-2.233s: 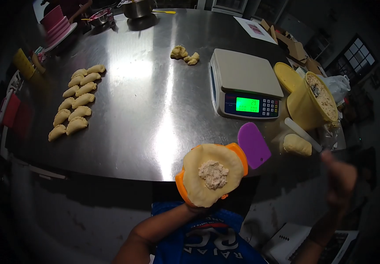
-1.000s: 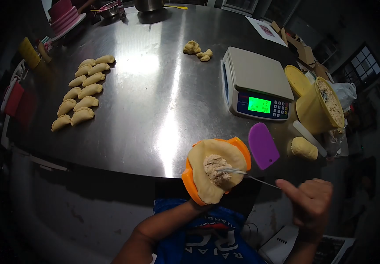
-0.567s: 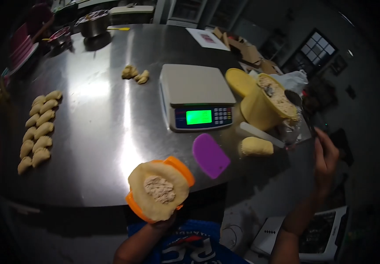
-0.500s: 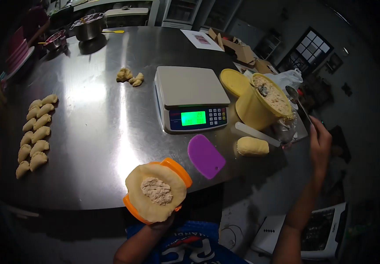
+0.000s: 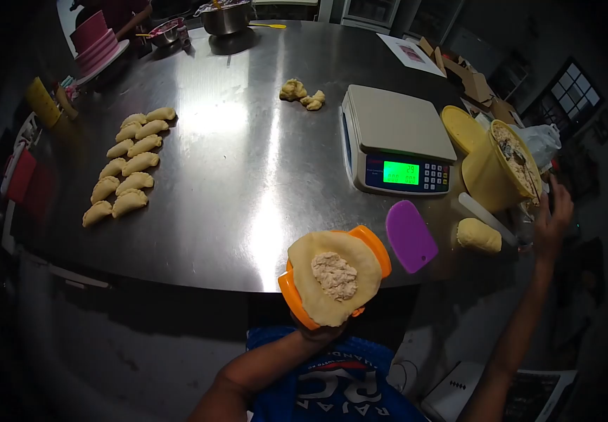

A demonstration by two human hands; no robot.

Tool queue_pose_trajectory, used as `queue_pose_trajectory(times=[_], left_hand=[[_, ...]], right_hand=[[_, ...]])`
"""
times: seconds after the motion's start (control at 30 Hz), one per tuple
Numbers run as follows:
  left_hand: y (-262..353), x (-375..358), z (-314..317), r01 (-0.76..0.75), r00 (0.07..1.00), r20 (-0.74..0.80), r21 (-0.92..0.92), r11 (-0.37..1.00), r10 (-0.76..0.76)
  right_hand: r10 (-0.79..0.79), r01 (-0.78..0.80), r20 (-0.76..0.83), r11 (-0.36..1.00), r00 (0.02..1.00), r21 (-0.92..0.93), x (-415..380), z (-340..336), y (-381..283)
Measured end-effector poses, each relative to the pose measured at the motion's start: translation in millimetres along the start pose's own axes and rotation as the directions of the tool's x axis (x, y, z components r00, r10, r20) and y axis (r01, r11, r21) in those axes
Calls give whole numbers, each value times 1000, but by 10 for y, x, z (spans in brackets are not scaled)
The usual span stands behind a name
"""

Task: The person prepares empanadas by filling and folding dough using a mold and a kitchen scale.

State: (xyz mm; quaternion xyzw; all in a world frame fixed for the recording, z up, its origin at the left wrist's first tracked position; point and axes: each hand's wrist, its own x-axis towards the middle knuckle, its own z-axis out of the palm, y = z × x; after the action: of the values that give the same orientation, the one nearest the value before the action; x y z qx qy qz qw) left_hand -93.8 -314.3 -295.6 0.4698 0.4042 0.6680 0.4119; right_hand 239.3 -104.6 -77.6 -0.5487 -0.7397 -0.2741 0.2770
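My left hand (image 5: 321, 332) is under an orange mold (image 5: 370, 246), its fingers mostly hidden by it. A flat round of dough (image 5: 300, 274) lies over the open mold, with a mound of pale shredded filling (image 5: 334, 276) at its middle. At the right, a yellow tub (image 5: 487, 172) is full of similar filling, and a metal spoon (image 5: 527, 172) rests in it. Just beside the end of the spoon's handle is my right hand (image 5: 553, 214), its fingers apart.
A scale (image 5: 399, 126), purple scraper (image 5: 411, 235), dough block (image 5: 478, 235) and white tool (image 5: 485, 214) stand near the tub. Several folded pastries (image 5: 138, 163) line the left side. Dough scraps (image 5: 293, 90) and a pot (image 5: 226, 20) sit farther back. Another person (image 5: 124, 14) is behind.
The spoon, raised in my right hand before, now rests in the tub's filling, and that hand has come down beside the tub. The view has shifted left; my left hand still supports the mold.
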Motion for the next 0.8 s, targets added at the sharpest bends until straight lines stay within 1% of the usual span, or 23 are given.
queue_pose_trajectory(times=[0.03, 0.07, 0.1, 0.13, 0.17, 0.2, 0.23, 0.3, 0.33, 0.4, 0.43, 0.5, 0.53, 0.57, 0.6, 0.63, 0.7, 0.73, 0.8], left_hand=[[87, 31, 12, 4, 1000, 2, 2, 1000, -4], [149, 57, 27, 121, 993, 7, -213, 969, -122], [173, 78, 34, 232, 970, 40, -416, 879, -238], [171, 95, 33, 242, 968, 47, -413, 878, -245], [168, 112, 30, 207, 978, 97, -506, 837, -184], [163, 139, 30, 175, 984, 140, -596, 784, -114], [211, 172, 45, 180, 983, 146, -594, 784, -115], [362, 189, 70, 362, 917, 164, -726, 585, -365], [354, 161, 42, 368, 914, 165, -722, 586, -370], [357, 89, -23, 402, 883, 259, -848, 345, -392], [377, 73, -29, 410, 878, 263, -844, 345, -400], [422, 81, -17, 308, 948, 216, -815, 491, -235], [412, 136, 2, 320, 944, 226, -812, 488, -243], [400, 217, 33, 165, 983, 180, -807, 567, -29], [391, 272, 52, -5, 971, 140, -793, 609, 191], [395, 290, 61, 2, 972, 145, -791, 612, 184], [447, 322, 85, -57, 961, 130, -772, 633, 246], [484, 332, 102, -86, 953, 125, -762, 642, 276], [551, 359, 121, -142, 934, 119, -741, 657, 336]], right_hand=[[-131, 135, -223, 991, 966, 0, -34, -119, -224], [-163, 206, -245, 965, 956, 163, -102, -233, -401], [-187, 271, -271, 909, 944, 318, -224, -328, -589], [-134, 197, -148, 758, 980, 622, -415, -362, -836], [-118, 73, -12, 525, 993, 848, -627, -364, -1111], [-190, -70, 148, 367, 970, 928, -815, -336, -1387], [-188, -220, 255, 189, 948, 957, -888, -412, -1821], [-254, -238, 269, 146, 929, 960, -977, -439, -2182], [-249, -243, 273, 142, 929, 959, -1005, -429, -2247], [-240, -336, 340, 59, 909, 940, -1059, -415, -2324], [-232, -343, 347, 57, 909, 938, -1064, -422, -2338], [-289, -244, 277, 147, 916, 959, -1029, -453, -2343], [-279, -251, 285, 150, 917, 956, -1013, -484, -2352], [-275, -216, 264, 193, 924, 957, -997, -527, -2371], [-273, -180, 242, 233, 931, 956, -987, -563, -2392], [-267, -188, 247, 230, 931, 955, -979, -590, -2413], [-265, -96, 178, 297, 948, 950, -971, -620, -2444], [-258, -102, 182, 294, 949, 950, -1006, -603, -2444], [-209, -57, 126, 311, 970, 949, -1101, -557, -2438]])
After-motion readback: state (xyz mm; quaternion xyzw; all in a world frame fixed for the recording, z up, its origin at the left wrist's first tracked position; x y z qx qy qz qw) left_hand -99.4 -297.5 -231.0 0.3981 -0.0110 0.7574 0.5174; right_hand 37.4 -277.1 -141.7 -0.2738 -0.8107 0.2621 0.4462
